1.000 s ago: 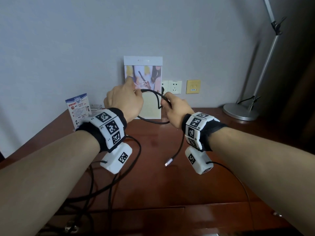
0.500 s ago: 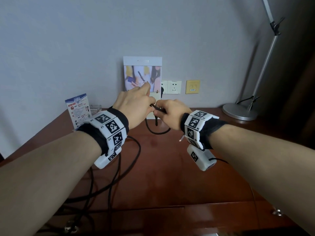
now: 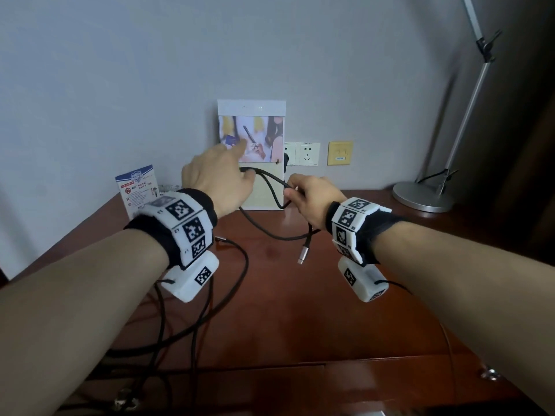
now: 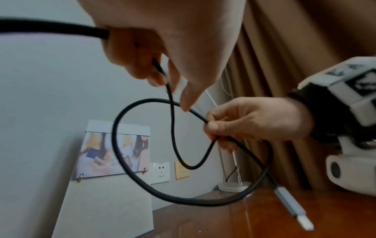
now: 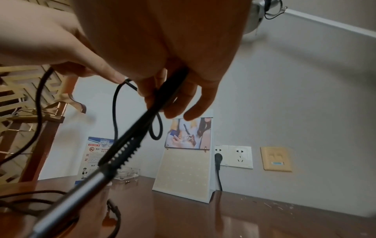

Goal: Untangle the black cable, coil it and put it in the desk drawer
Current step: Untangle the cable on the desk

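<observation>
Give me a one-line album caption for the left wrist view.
Both hands hold loops of the black cable above the wooden desk, the right hand pinching the strands, silver plug dangling.

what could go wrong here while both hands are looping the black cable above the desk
1. The black cable crosses itself between the left hand and right hand; pulling apart could tighten that crossing into a knot.
2. Its silver connector dangles free under the right hand and could knock the desk.
3. Other black leads trail across the desk by the left wrist; the coil could snag them.
</observation>
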